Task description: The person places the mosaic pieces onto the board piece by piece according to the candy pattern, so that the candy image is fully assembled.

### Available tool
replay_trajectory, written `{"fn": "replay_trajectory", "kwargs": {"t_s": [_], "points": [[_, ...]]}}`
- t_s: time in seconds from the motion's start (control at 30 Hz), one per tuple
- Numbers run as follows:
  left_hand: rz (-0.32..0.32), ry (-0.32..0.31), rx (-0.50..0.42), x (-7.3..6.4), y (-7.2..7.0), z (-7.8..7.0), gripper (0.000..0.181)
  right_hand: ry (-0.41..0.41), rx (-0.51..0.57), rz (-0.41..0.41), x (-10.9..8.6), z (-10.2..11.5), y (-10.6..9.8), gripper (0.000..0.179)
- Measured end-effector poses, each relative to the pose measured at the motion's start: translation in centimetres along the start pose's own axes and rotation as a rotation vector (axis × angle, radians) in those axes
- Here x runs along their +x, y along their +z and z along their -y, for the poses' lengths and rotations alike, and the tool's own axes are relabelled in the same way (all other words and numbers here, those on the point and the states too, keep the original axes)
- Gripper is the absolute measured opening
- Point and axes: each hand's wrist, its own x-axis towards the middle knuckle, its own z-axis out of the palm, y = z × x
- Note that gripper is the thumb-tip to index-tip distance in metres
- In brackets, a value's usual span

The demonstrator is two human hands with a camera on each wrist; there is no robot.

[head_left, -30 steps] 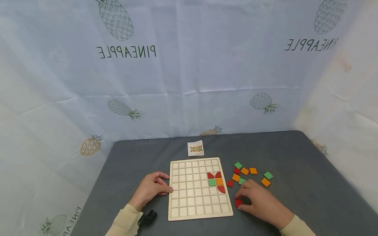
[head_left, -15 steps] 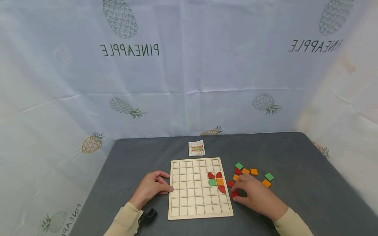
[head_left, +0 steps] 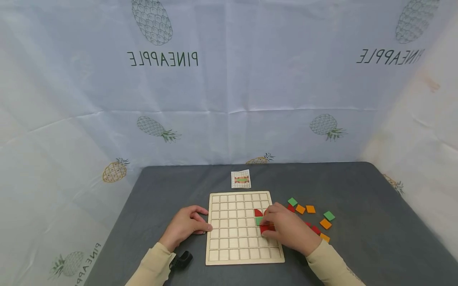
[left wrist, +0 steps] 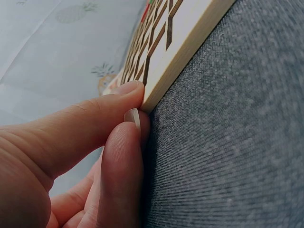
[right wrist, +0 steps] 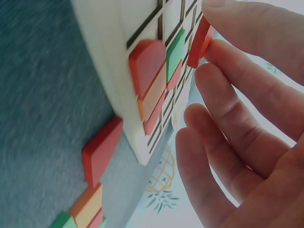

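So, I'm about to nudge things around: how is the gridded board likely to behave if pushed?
The gridded board is probably stiff, since its edge looks thick and straight. It would likely slide rather than tip, lying low and wide on the table. The tiles on it might shift, as they stand proud of its surface.

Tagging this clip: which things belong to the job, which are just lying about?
Job:
gridded board, left hand at its edge
red tile in right hand
other tiles
pattern card, probably

Background:
pineapple-print cloth
black object by left sleeve
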Motion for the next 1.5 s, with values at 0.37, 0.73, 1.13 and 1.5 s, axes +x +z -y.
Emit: {"fn": "replay_trajectory", "kwargs": {"t_s": [0.37,0.73,1.13,1.5], "points": [[0.006,-0.003,-0.011,0.09,0.01,0.02,0.058,-0.028,0.029,-0.002,0.28,0.16,0.64,0.016],[0.0,-0.013,-0.006,0.05,-0.11,-0.16,0.057,-0.056,0.007,-0.014,0.36,0.05,0.75,0.015],[-0.014,-0.02,0.005,0.25,0.01,-0.1,0.057,-0.056,-0.032,-0.019,0.58,0.04,0.84,0.014],[-0.011,-0.013,0.011,0.19,0.01,-0.12,0.057,-0.052,-0.023,-0.019,0.61,-0.03,1.0,0.014]]}}
